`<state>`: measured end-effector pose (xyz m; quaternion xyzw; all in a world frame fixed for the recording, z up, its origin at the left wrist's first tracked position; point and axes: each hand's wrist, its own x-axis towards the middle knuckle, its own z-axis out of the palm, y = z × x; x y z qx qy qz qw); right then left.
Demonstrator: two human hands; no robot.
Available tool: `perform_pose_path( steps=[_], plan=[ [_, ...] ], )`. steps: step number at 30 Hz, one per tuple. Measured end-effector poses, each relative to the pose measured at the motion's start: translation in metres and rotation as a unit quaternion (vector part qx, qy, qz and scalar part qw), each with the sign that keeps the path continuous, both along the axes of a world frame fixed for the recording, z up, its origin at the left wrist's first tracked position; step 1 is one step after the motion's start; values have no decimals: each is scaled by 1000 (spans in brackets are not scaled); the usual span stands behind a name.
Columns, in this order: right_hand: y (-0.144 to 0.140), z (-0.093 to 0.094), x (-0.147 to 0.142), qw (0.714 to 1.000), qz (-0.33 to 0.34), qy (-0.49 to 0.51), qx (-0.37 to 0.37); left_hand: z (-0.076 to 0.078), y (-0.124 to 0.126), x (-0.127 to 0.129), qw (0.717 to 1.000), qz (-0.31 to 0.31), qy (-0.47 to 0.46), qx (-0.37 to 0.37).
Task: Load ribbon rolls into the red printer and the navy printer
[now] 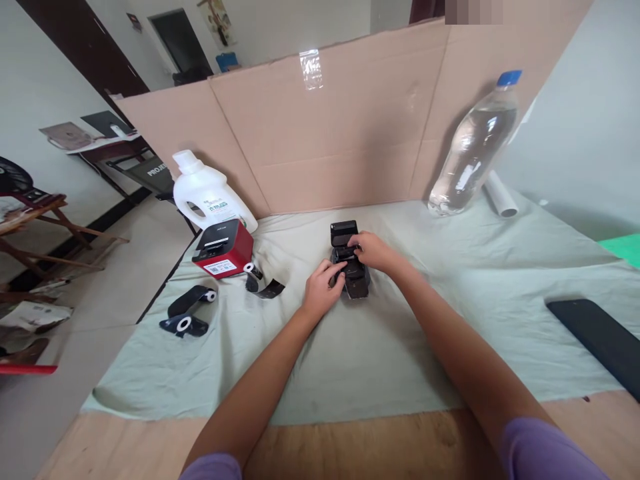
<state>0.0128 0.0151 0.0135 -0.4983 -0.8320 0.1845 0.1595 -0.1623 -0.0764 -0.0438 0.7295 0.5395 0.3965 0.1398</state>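
Observation:
A small black device (pixel 345 230) with its lid raised lies on the cloth in front of me, and a dark glossy strip (pixel 357 288) hangs out over its near side. My left hand (pixel 323 287) rests at the device's left side, fingers stretched out onto the strip. From the right, my right hand (pixel 371 251) reaches into the opened part with its fingertips pinched together; a dark piece seems to be between them, too small to make out. To the left lie rolls of dark film with white cores: one with its strip uncurled (pixel 273 289) and others (pixel 184 325) nearer the edge.
A red and black box-shaped machine (pixel 225 247) stands at the left before a white jug (pixel 205 193). Right of centre, a water bottle (pixel 475 153) leans on the cardboard wall (pixel 340 147) beside a white tube (pixel 501 195). A black phone (pixel 595 340) lies far right.

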Motion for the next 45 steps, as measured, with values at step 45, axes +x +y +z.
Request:
perform_pose_path(
  steps=[45],
  plan=[
    [-14,1,-2,960,-113,165,-195,14,-2,-26,975,6,219,-45]
  ],
)
